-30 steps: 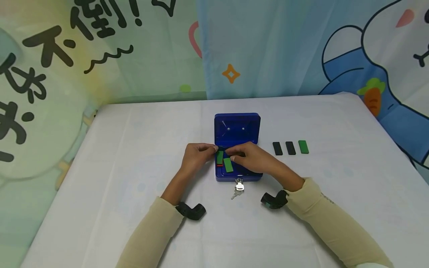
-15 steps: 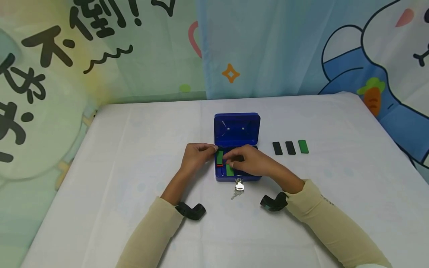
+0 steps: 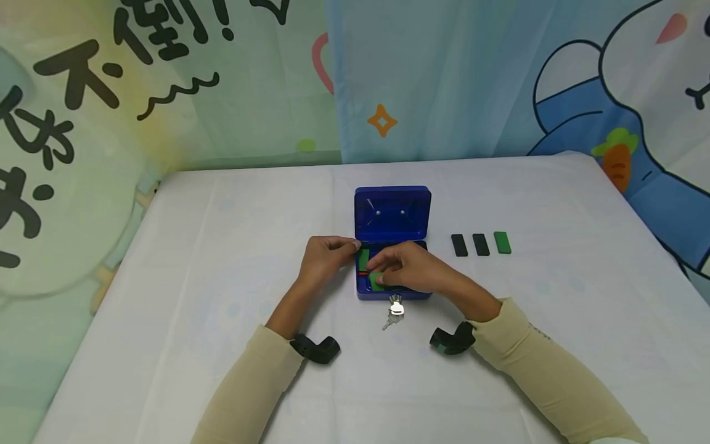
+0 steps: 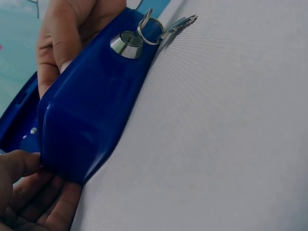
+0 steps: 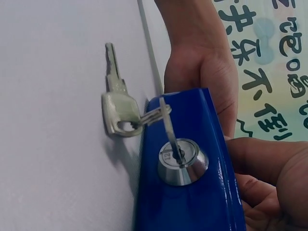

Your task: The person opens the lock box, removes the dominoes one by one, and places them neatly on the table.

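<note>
A small blue cash box (image 3: 366,295) lies on the table with its lid raised. My left hand (image 3: 328,259) grips the box's left wall, thumb at the rim and fingers along the outside, as the left wrist view shows. Over the open box, my right hand (image 3: 413,266) pinches a green tile (image 3: 374,282) near the front left inside; its fingers cover part of it. Another green tile (image 3: 363,258) lies along the left wall, with a thin red edge (image 3: 363,273) showing at its near end. A key sits in the front lock (image 5: 185,163), a second key (image 5: 120,108) hanging from it.
To the right of the box, two black tiles (image 3: 459,245) and a green tile (image 3: 501,242) lie in a row on the white tablecloth (image 3: 222,246). Behind the table hangs a printed curtain (image 3: 444,80).
My right hand has drawn nearer and slightly left inside the box, and the green tile at its fingers has shifted with it. The left hand has stayed on the box's left wall.
</note>
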